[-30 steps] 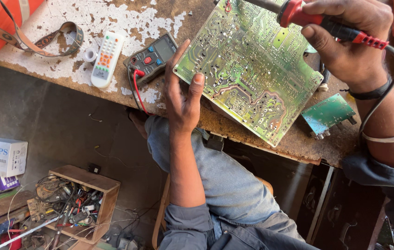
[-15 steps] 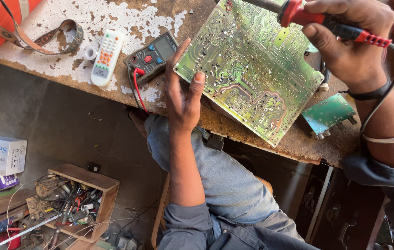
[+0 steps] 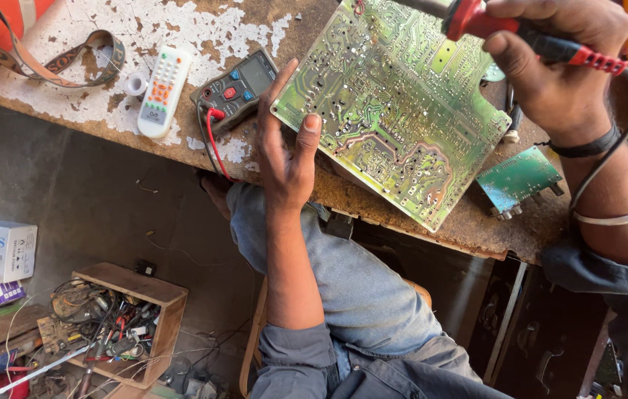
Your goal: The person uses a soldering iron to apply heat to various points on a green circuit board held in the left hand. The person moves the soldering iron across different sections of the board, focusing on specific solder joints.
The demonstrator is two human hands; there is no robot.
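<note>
Glossy green circuit board (image 3: 395, 111) under red-handled soldering iron (image 3: 528, 41).

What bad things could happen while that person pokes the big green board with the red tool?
The soldering iron in the right hand may be hot, and its tip works close to the left hand holding the circuit board, so fingers could get burned. The board is only propped by that one hand at its edge, so it might slip. The iron's cord hangs across the right wrist and could snag, perhaps jerking the tip.
</note>
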